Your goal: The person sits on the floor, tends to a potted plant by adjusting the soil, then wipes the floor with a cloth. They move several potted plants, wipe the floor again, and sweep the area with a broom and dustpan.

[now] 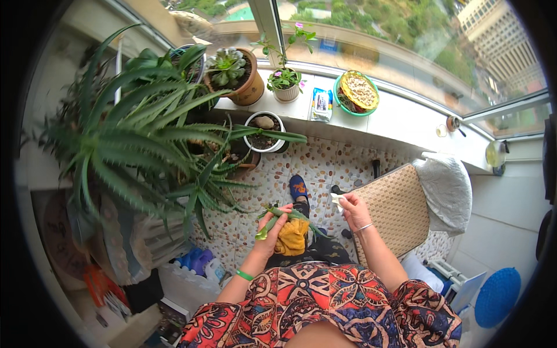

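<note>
My left hand (270,234) is shut on cut aloe leaves (265,231), one with a pale green cut end that points toward me. A bunched mustard-yellow cloth (292,239) sits against the same hand; whether the fingers grip it too, I cannot tell. Off to the right, my right hand (357,212) pinches a small crumpled white wipe or tissue (337,201) between thumb and fingers. It is raised beside the seat of a chair, apart from the leaves. A large potted aloe plant (126,139) spreads its toothed leaves at the left.
Beside me stands a woven-seat chair (391,209) with a grey cloth (448,191) over its back. A white pot (265,135) rests below the white sill (400,126). On the sill are a succulent pot (250,82), a wipes pack (322,104) and a green basin (339,102).
</note>
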`<state>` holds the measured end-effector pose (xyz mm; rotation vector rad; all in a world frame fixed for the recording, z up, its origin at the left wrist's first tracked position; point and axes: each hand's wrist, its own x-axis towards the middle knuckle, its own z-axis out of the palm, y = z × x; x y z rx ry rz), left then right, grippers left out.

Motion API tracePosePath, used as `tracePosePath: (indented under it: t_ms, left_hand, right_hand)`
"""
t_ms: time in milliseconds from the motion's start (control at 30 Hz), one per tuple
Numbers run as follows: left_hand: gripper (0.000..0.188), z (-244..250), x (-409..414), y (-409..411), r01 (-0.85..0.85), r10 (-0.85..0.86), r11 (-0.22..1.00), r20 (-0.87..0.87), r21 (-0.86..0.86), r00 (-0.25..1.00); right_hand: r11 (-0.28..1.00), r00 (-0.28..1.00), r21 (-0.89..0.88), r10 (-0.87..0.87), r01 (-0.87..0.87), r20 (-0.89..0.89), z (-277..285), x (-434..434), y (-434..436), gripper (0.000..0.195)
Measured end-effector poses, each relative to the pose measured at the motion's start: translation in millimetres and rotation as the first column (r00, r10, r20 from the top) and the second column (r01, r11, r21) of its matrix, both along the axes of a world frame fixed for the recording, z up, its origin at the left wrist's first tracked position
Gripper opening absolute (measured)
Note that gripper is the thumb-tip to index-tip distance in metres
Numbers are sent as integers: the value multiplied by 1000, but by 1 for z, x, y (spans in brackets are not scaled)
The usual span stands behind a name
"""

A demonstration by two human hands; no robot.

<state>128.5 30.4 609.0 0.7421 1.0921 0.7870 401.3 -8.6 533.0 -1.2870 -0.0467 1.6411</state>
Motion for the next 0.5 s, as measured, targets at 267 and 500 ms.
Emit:
tracePosePath:
  t_ms: [267, 500]
  left_hand:
    - [17, 87, -26, -150, -244, 236, 969, 158, 32, 959]
    - [17, 126, -49, -257, -347, 326, 934, 193, 86, 925]
  right_hand:
    - [971, 970, 151, 157, -187, 188, 50, -23, -115, 20]
    - [912, 879, 125, 330, -391, 345, 62, -64, -198, 23]
